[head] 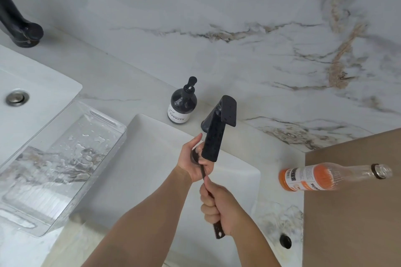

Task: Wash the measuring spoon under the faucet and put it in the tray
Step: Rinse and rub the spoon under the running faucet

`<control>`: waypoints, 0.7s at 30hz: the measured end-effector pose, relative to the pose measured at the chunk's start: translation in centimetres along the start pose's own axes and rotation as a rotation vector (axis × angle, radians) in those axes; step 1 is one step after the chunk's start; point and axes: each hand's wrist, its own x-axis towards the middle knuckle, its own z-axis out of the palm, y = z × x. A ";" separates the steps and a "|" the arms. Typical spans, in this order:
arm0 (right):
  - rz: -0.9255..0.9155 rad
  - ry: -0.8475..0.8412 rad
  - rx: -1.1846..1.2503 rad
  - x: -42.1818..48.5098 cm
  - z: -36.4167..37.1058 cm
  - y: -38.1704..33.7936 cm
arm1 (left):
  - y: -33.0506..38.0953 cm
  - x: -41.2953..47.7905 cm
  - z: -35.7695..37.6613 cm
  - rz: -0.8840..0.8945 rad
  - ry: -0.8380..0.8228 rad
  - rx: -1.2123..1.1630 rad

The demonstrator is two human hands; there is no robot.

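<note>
A black measuring spoon (218,230) with a long flat handle is held over the white sink (156,136). My right hand (217,208) grips the handle in a fist. My left hand (195,161) cups the spoon's bowl right under the spout of the black faucet (218,129). The faucet hides part of my left fingers and the bowl. A clear plastic tray (63,158), wet inside, stands on the counter to the left of the sink.
A dark soap pump bottle (182,103) stands behind the sink. An orange-filled glass bottle (314,176) lies at the right by a brown panel (355,212). A second sink with a drain (17,97) and another black faucet (19,25) are at far left.
</note>
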 end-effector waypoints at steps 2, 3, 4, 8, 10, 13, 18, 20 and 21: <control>-0.160 0.285 -0.497 0.4 0.1 -0.4 | 0.1 0.2 -0.2 0.021 0.073 -0.007; -0.235 0.398 -0.772 0.5 0.1 -0.2 | 0.1 0.3 -0.3 0.028 0.104 0.002; -0.270 0.479 -0.971 0.6 0.2 0.0 | 0.1 0.5 -0.3 0.039 0.133 0.027; -0.106 0.254 -0.452 0.9 0.5 -0.2 | 0.4 0.1 0.0 0.059 0.139 0.100; 0.074 -0.069 0.120 0.4 -0.1 -0.6 | 0.4 -0.4 0.2 0.052 0.075 0.069; 0.121 -0.353 0.418 -0.7 -0.8 0.0 | 0.0 -0.8 0.5 0.011 -0.016 0.051; 0.030 -0.008 -0.001 -0.7 -1.1 0.4 | -0.3 -0.9 0.8 -0.068 0.067 0.135; -0.165 0.326 -0.487 -0.5 -0.7 0.4 | -0.6 -1.0 0.7 -0.045 0.110 0.118; -0.251 0.456 -0.746 -0.5 -0.3 0.7 | -0.8 -1.1 0.9 -0.031 0.135 0.096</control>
